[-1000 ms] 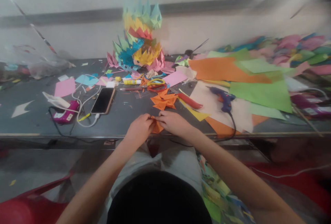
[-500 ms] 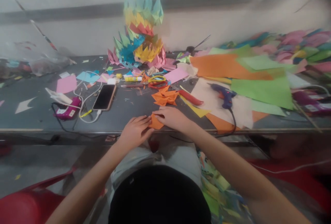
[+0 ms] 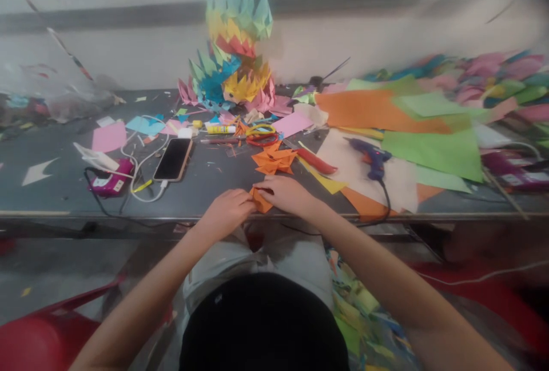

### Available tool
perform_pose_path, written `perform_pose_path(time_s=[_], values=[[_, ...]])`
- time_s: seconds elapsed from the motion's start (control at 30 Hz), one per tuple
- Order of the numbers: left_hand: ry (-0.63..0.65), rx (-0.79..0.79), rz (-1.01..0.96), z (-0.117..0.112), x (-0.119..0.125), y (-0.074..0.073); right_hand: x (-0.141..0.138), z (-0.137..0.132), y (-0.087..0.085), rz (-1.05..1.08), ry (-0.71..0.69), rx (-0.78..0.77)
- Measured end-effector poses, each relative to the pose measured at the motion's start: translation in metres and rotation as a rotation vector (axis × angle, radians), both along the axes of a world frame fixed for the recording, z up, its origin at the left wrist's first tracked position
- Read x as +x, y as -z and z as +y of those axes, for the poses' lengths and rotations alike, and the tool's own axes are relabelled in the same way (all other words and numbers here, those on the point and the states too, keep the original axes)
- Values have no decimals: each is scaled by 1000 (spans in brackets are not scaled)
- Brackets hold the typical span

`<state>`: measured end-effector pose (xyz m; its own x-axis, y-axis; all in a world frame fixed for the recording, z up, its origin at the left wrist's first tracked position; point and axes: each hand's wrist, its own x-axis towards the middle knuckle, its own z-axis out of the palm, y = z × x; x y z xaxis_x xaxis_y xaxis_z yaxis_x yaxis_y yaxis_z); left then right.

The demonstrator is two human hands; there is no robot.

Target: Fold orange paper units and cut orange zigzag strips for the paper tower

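A small folded piece of orange paper [image 3: 261, 202] lies at the table's front edge between my two hands. My left hand [image 3: 229, 206] has its fingers bent together at the paper's left side, the fingertips pressed on it. From the right, my right hand [image 3: 285, 192] grips the upper edge with curled fingers and thumb. Just beyond my hands sits a pile of folded orange paper pieces [image 3: 274, 160]. Scissors with red and yellow handles [image 3: 262, 134] lie behind that pile, and a red-handled cutter [image 3: 317, 162] rests to its right.
A phone [image 3: 174, 159] on a white cable lies left, beside a purple power socket [image 3: 112, 179]. To the right, a blue glue gun [image 3: 373, 156] rests on paper sheets. A colourful folded-paper model [image 3: 240, 74] stands at the back. Paper sheets [image 3: 433, 151] cover the right side.
My left hand's fingers, laid out nearly flat before, have drawn in and bent at the orange paper. The right hand keeps its hold with hardly any movement.
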<state>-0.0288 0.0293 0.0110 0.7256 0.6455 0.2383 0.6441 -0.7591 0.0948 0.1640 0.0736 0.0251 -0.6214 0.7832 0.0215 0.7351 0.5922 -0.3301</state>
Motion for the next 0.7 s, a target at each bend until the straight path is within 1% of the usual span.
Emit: perform_pose_path(time_s=[0.2,0.3,0.37,0.47,0.6,0.7], values=[[2,0,201,11,11,-11,-1,-1,-2,-23,11,-3],[14,30,220,11,15,-17,-1,-1,-1,-27,5,6],[21,40,195,7,15,-17,-1,-1,0,-24,12,-2],[17,51,124,-5,14,-7,-1,-2,0,-6,51,-29],[-88,164,29,-26,13,14,-3,-3,-1,37,98,-59],[-137,209,32,-38,14,27,-3,-3,-2,45,113,-78]])
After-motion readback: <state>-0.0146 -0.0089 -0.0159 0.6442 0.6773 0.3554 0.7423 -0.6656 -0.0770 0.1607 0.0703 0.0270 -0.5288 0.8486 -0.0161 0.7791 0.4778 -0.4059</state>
